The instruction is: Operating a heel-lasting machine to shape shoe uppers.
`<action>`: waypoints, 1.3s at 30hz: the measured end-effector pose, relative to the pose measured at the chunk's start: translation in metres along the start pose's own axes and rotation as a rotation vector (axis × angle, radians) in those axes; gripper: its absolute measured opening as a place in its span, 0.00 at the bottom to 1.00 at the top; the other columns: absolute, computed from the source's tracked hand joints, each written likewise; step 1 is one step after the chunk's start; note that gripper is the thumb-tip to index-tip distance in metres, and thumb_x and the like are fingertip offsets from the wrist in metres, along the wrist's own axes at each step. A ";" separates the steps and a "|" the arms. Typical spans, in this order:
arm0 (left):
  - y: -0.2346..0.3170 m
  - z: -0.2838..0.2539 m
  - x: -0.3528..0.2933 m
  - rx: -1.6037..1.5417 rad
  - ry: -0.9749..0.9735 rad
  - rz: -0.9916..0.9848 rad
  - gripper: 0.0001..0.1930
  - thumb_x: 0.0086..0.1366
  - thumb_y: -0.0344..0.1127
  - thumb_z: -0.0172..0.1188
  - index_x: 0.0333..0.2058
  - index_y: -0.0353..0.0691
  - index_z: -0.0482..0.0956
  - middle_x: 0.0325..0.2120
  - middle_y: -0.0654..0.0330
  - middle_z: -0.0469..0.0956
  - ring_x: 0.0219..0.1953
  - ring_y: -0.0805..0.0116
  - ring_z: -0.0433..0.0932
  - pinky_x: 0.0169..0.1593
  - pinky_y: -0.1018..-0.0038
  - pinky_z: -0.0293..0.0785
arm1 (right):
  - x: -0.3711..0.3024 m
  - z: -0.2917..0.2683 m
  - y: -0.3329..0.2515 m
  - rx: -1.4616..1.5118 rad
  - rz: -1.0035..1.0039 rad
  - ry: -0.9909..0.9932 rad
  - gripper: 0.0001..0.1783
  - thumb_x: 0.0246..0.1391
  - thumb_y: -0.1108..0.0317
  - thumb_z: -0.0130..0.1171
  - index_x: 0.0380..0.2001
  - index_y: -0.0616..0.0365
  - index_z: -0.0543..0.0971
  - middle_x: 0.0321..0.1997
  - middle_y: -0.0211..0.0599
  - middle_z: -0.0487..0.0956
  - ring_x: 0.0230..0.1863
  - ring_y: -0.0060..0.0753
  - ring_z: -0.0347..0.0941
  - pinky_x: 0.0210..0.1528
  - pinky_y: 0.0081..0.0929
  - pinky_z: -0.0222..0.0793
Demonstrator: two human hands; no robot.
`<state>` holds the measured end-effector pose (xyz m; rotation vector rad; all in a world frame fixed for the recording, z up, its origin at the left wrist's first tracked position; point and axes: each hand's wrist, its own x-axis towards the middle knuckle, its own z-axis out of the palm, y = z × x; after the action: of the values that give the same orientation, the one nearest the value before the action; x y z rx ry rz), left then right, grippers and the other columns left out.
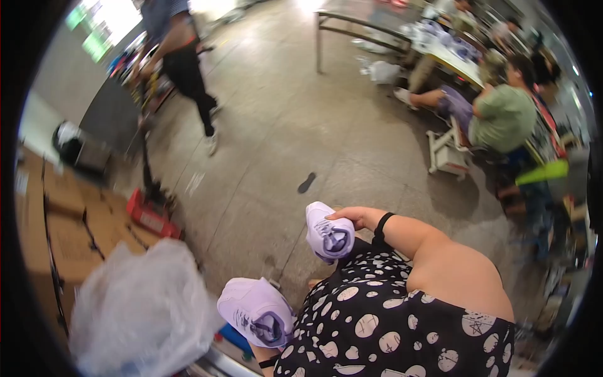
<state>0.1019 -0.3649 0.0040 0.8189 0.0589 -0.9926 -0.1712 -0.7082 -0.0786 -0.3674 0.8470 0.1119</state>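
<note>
Two lavender lace-up sneakers are up in front of my body. My right hand (353,216) is closed on the side of one sneaker (319,221), thumb near its laces; its collar opening shows a darker purple lining. Lower and to the left, the other sneaker (251,297) sits over my left hand, its toe pointing away to the upper left. That shoe hides my left fingers; only a strip of the wrist (257,354) with a black band shows beneath it. The two shoes are apart from each other.
Stacked cardboard boxes (66,232) and a clear plastic bag (141,308) stand at my left. Beyond them is a red pallet jack (151,213) with a person walking near it. A dark insole (306,183) lies on the floor. Seated people work along tables (461,65) at right.
</note>
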 end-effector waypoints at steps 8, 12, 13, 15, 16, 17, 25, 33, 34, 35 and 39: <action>-0.133 0.234 0.185 0.150 -0.350 -0.308 0.32 0.68 0.52 0.42 0.66 0.47 0.48 0.65 0.57 0.54 0.66 0.59 0.54 0.68 0.57 0.49 | -0.098 -0.177 -0.100 0.508 -0.469 0.243 0.28 0.55 0.58 0.60 0.56 0.60 0.68 0.54 0.44 0.74 0.56 0.40 0.70 0.62 0.42 0.62; -0.199 0.353 0.232 0.203 -0.505 -0.427 0.32 0.69 0.52 0.41 0.66 0.47 0.47 0.65 0.57 0.54 0.66 0.59 0.53 0.68 0.57 0.49 | -0.171 -0.259 -0.150 0.668 -0.649 0.300 0.28 0.54 0.57 0.61 0.55 0.58 0.69 0.54 0.41 0.75 0.53 0.40 0.73 0.58 0.44 0.68; -0.212 0.378 0.240 0.207 -0.544 -0.452 0.32 0.69 0.52 0.41 0.66 0.47 0.47 0.65 0.57 0.54 0.66 0.59 0.53 0.68 0.57 0.49 | -0.186 -0.274 -0.162 0.707 -0.753 0.338 0.29 0.53 0.56 0.62 0.55 0.57 0.69 0.53 0.40 0.75 0.53 0.40 0.73 0.57 0.44 0.68; -0.240 0.430 0.261 0.219 -0.618 -0.508 0.32 0.69 0.52 0.41 0.66 0.47 0.47 0.65 0.57 0.53 0.66 0.59 0.53 0.68 0.57 0.49 | -0.216 -0.300 -0.183 0.759 -0.835 0.374 0.30 0.52 0.56 0.63 0.55 0.56 0.69 0.53 0.39 0.75 0.53 0.40 0.73 0.57 0.44 0.68; -0.254 0.451 0.273 0.226 -0.664 -0.530 0.32 0.69 0.52 0.41 0.66 0.47 0.47 0.65 0.57 0.53 0.66 0.59 0.53 0.68 0.57 0.49 | -0.228 -0.312 -0.194 0.812 -0.873 0.417 0.29 0.52 0.56 0.63 0.55 0.56 0.69 0.53 0.39 0.75 0.53 0.40 0.73 0.57 0.44 0.68; -0.265 0.470 0.284 0.230 -0.706 -0.555 0.32 0.69 0.52 0.40 0.67 0.47 0.47 0.65 0.57 0.53 0.66 0.59 0.53 0.68 0.57 0.49 | -0.237 -0.322 -0.203 0.851 -0.925 0.459 0.29 0.53 0.56 0.62 0.55 0.56 0.69 0.53 0.38 0.76 0.54 0.40 0.72 0.58 0.43 0.68; -0.361 0.558 0.416 0.268 -0.298 -0.773 0.24 0.67 0.49 0.47 0.58 0.46 0.67 0.57 0.60 0.69 0.58 0.59 0.68 0.62 0.56 0.62 | -0.231 -0.356 -0.262 1.180 -0.882 0.404 0.23 0.57 0.56 0.57 0.54 0.54 0.71 0.54 0.37 0.75 0.55 0.41 0.72 0.59 0.47 0.66; -0.462 0.739 0.596 0.311 -0.529 -0.849 0.23 0.65 0.49 0.51 0.57 0.48 0.68 0.55 0.61 0.71 0.57 0.59 0.69 0.60 0.56 0.65 | -0.249 -0.418 -0.463 1.101 -0.942 0.367 0.22 0.58 0.60 0.56 0.53 0.58 0.71 0.53 0.41 0.76 0.54 0.40 0.73 0.59 0.46 0.66; -0.475 0.768 0.614 0.369 -0.444 -0.831 0.23 0.65 0.50 0.51 0.56 0.48 0.69 0.54 0.60 0.72 0.56 0.59 0.70 0.60 0.56 0.65 | -0.257 -0.423 -0.494 1.075 -0.986 0.342 0.22 0.58 0.60 0.56 0.53 0.58 0.71 0.53 0.41 0.76 0.54 0.40 0.73 0.59 0.46 0.66; -0.486 0.795 0.631 0.335 -0.540 -0.840 0.23 0.65 0.50 0.51 0.56 0.48 0.69 0.54 0.60 0.72 0.56 0.59 0.70 0.60 0.56 0.65 | -0.263 -0.427 -0.527 1.057 -0.982 0.365 0.22 0.58 0.61 0.57 0.53 0.59 0.71 0.52 0.41 0.76 0.53 0.40 0.73 0.59 0.44 0.66; -0.521 0.891 0.692 0.383 -0.733 -0.796 0.23 0.66 0.49 0.49 0.55 0.44 0.70 0.53 0.59 0.73 0.55 0.59 0.71 0.59 0.57 0.67 | -0.290 -0.443 -0.639 0.983 -1.061 0.325 0.23 0.58 0.63 0.57 0.53 0.63 0.70 0.51 0.43 0.77 0.52 0.38 0.74 0.57 0.39 0.69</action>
<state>-0.1754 -1.5751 0.0547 0.7325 -0.4833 -2.0564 -0.5234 -1.4493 0.0460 0.1426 0.8272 -1.3374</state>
